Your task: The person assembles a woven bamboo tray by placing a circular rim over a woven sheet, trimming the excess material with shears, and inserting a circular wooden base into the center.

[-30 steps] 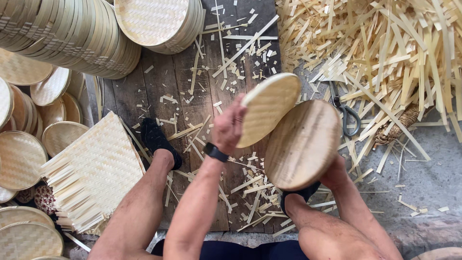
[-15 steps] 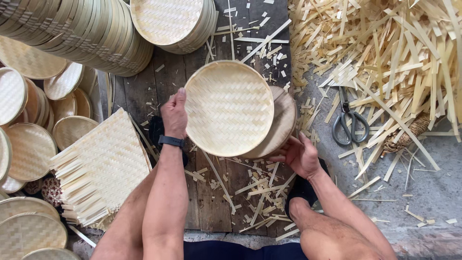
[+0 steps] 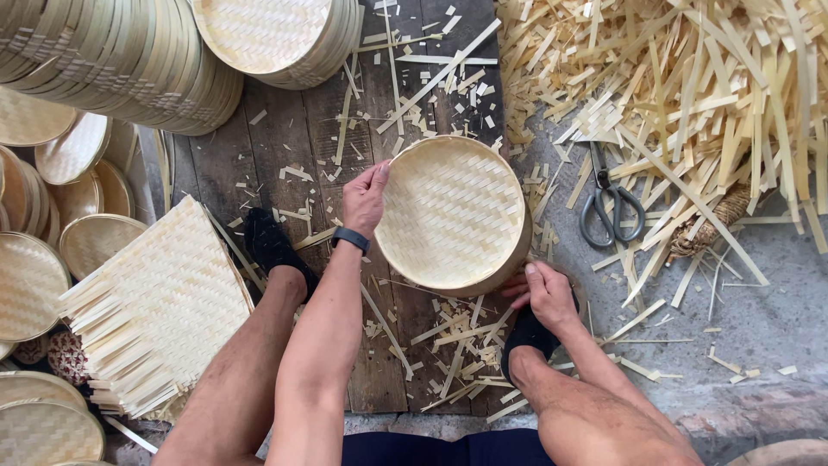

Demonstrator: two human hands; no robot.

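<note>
A round woven bamboo tray (image 3: 453,211) lies face up on the dark wooden board (image 3: 302,147), seated in a wooden ring whose rim shows along its lower right edge. My left hand (image 3: 365,197), with a dark band on the wrist, grips the tray's left rim. My right hand (image 3: 545,293) holds the lower right rim from below. My feet in black socks rest on the board at either side.
Stacks of finished round trays (image 3: 276,39) fill the top left and left edge. A square woven mat with loose strip ends (image 3: 159,302) lies at the left. Scissors (image 3: 608,203) sit right of the tray beside a big heap of bamboo strips (image 3: 690,95). Offcuts litter the board.
A second ago I held the woven disc and wooden ring apart and tilted. They have come together, turned face up, and shifted right onto the board between both hands.
</note>
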